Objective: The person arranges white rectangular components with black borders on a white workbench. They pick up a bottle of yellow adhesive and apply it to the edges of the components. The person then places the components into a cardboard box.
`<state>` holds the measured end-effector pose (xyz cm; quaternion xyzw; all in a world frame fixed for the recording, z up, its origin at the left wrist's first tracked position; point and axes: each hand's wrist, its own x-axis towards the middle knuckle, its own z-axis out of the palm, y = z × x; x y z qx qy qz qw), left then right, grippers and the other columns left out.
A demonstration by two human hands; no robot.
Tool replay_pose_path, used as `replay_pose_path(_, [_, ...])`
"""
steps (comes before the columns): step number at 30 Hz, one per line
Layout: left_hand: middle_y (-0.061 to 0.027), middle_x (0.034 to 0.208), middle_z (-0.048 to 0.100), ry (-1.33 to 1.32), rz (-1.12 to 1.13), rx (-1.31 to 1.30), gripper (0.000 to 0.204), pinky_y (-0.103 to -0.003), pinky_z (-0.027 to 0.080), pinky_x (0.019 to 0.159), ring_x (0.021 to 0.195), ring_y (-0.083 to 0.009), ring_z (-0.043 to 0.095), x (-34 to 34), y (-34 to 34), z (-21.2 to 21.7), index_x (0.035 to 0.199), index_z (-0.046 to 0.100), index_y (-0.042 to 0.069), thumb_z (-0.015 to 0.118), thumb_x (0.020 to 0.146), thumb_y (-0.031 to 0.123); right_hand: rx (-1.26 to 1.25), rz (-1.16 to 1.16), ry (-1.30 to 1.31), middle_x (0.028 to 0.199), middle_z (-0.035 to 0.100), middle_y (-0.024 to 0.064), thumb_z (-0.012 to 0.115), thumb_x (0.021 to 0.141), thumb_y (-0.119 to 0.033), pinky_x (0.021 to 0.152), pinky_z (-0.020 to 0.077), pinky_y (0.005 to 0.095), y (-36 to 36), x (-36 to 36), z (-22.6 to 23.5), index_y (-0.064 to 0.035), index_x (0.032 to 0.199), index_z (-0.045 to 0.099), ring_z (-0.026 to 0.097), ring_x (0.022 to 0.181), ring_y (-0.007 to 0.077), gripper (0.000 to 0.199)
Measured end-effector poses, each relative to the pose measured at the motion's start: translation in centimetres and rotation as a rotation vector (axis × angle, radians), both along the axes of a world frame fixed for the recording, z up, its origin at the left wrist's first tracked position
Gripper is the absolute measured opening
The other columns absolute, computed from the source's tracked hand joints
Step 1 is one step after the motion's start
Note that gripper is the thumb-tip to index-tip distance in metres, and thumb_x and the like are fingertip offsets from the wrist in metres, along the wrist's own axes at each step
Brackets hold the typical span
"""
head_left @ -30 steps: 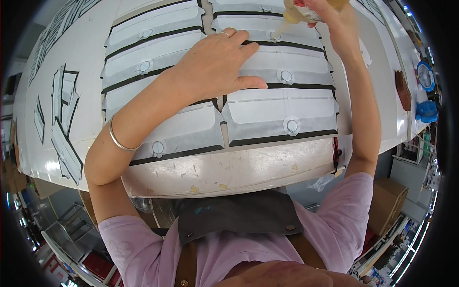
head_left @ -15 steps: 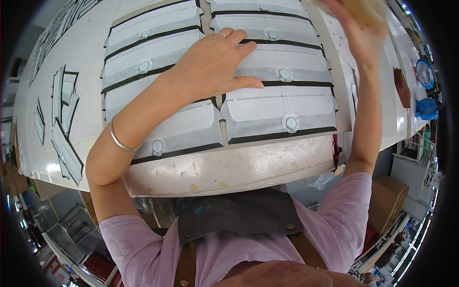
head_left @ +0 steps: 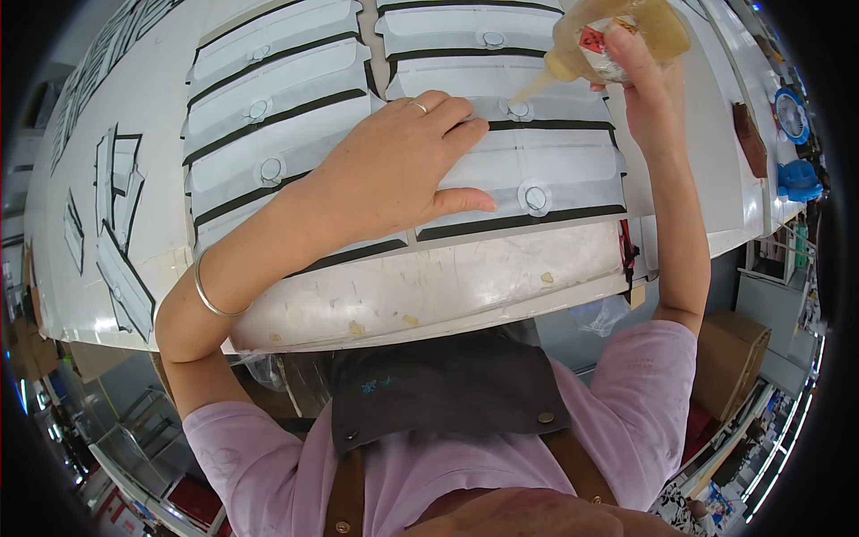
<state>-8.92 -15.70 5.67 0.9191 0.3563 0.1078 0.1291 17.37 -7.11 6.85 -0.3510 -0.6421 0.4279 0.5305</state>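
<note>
My right hand (head_left: 651,94) is wrapped round a clear squeeze bottle (head_left: 573,36) of yellowish liquid, tilted with its nozzle down and to the left. The nozzle tip is at a small round disc (head_left: 519,111) on one of the white panels; whether it touches cannot be made out. My left hand (head_left: 403,170) is open and palm down over the panels, thumb apart from the fingers, holding nothing. Beside its thumb lies the nearest right panel (head_left: 474,192), white with black edges and a disc (head_left: 535,200) of its own.
Panels of the same kind lie in two overlapping columns on a pale board (head_left: 640,188). Loose black-and-white pieces (head_left: 125,282) are scattered at the left. On the right are a brown object (head_left: 750,140), a blue round item (head_left: 791,116) and a blue container (head_left: 799,181).
The bottle, blurred at the upper right before, has come down and left with its nozzle at a disc. My left hand has slid toward me over the panels. The view has shifted slightly.
</note>
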Motion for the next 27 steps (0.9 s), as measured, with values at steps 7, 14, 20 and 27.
replay_pose_path(7, [-0.0167,0.125,0.053,0.001,0.005,0.014,0.068,-0.041,0.046,0.094,0.112,-0.0337,0.052,0.2,-0.5,-0.2,0.127,0.054,-0.003,0.063,0.086,0.051,-0.009,0.05,-0.237,0.103,0.065,0.0067,0.072,0.085,-0.038,0.068,0.0529,0.0314,0.1,1.4,-0.2,-0.0032,0.114,0.061,0.063,0.09,0.0153,0.046])
replay_pose_path(14, [-0.0172,0.126,0.053,-0.001,0.008,0.011,0.068,-0.042,0.047,0.095,0.114,-0.0339,0.052,0.3,-0.5,-0.3,0.127,0.054,-0.003,0.065,0.086,0.049,0.141,0.038,-0.366,0.102,0.065,0.0056,0.076,0.083,-0.035,0.078,0.0512,0.0286,-1.1,0.9,1.6,-0.0017,0.118,0.058,0.062,0.09,0.0137,0.052])
replay_pose_path(20, [-0.0174,0.126,0.053,0.004,0.013,0.02,0.068,-0.042,0.047,0.095,0.115,-0.0345,0.052,0.5,-0.6,-0.2,0.127,0.054,-0.003,0.065,0.085,0.049,0.125,-0.03,-0.404,0.105,0.066,0.0066,0.078,0.082,-0.031,0.082,0.0528,0.0312,-1.1,2.5,0.2,-0.0014,0.12,0.061,0.063,0.094,0.0154,0.05])
replay_pose_path(27, [-0.0177,0.127,0.053,0.019,0.021,0.013,0.07,-0.042,0.047,0.095,0.116,-0.0347,0.052,0.7,-0.5,-0.1,0.128,0.054,-0.003,0.064,0.085,0.052,0.171,0.01,-0.484,0.105,0.068,0.0075,0.078,0.081,-0.026,0.082,0.0533,0.0307,-1.5,2.4,0.4,-0.0007,0.118,0.062,0.065,0.095,0.0164,0.048])
